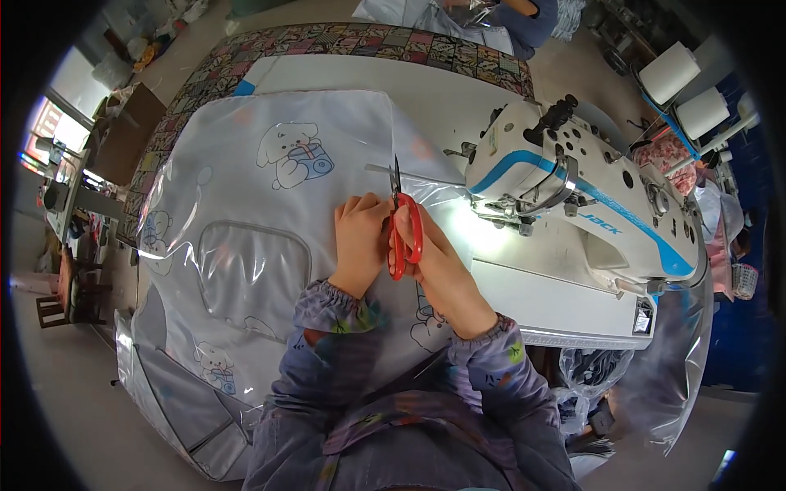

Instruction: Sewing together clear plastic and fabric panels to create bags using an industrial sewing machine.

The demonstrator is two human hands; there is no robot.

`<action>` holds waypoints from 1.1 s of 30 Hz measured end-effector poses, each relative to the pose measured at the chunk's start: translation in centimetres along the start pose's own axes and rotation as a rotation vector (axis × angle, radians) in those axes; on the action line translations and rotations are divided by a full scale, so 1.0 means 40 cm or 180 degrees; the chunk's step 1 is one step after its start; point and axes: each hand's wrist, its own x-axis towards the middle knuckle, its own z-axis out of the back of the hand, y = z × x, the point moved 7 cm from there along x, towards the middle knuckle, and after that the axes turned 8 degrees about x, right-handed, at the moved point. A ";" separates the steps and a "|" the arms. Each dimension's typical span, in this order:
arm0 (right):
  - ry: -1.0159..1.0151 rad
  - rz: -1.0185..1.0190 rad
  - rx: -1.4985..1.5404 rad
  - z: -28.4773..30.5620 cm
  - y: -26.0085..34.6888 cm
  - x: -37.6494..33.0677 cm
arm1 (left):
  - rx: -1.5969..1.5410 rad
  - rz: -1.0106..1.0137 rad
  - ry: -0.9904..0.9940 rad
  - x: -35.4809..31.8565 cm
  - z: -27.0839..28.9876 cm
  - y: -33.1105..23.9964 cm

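Observation:
My right hand (431, 255) is closed round the red handles of a pair of scissors (415, 231). Their dark blades point away from me and look nearly closed. Beside the handles, my left hand (361, 239) is closed, knuckles up, over a pale sheet with a clear glossy layer (246, 192). Its fingertips are hidden, so what they pinch does not show. Cartoon puppies with blue drinks are printed on the sheet, and a rounded piped panel (254, 270) lies left of my hands. A thin grey strip (426, 177) runs from near the blades toward the sewing machine.
A white and blue sewing machine (573, 196) stands on the right, its lamp lit. White thread cones (670, 74) are behind it. A patterned cloth (327, 41) borders the white table (303, 72). Another person (532, 24) is at the far side. Clear plastic (675, 360) hangs at right.

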 end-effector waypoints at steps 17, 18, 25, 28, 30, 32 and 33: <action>-0.0570 0.1425 -0.2924 0.215 0.081 -0.317 | -0.0111 -0.0250 0.0023 0.004 -0.004 0.001; -0.1091 0.1146 -0.3667 0.279 0.096 -0.355 | -0.0191 -0.0326 0.0147 0.011 -0.012 0.007; -0.2227 0.2568 -0.4960 0.404 0.168 -0.487 | 0.1577 -0.0233 0.0992 0.196 0.097 0.277; -0.1963 0.2241 -0.3701 0.483 0.043 -0.642 | 0.4358 -0.1100 -0.0078 0.213 0.282 0.372; -0.3139 0.1875 -0.3182 0.655 -0.031 -0.768 | 0.3088 -0.0734 -0.0580 0.198 0.393 0.382; -0.4674 0.1367 -0.3153 0.864 -0.084 -0.921 | 0.1752 -0.0290 -0.1127 0.143 0.450 0.331; -0.5472 0.0693 -0.3064 0.966 -0.119 -0.989 | 0.1382 -0.0386 -0.0842 0.108 0.413 0.270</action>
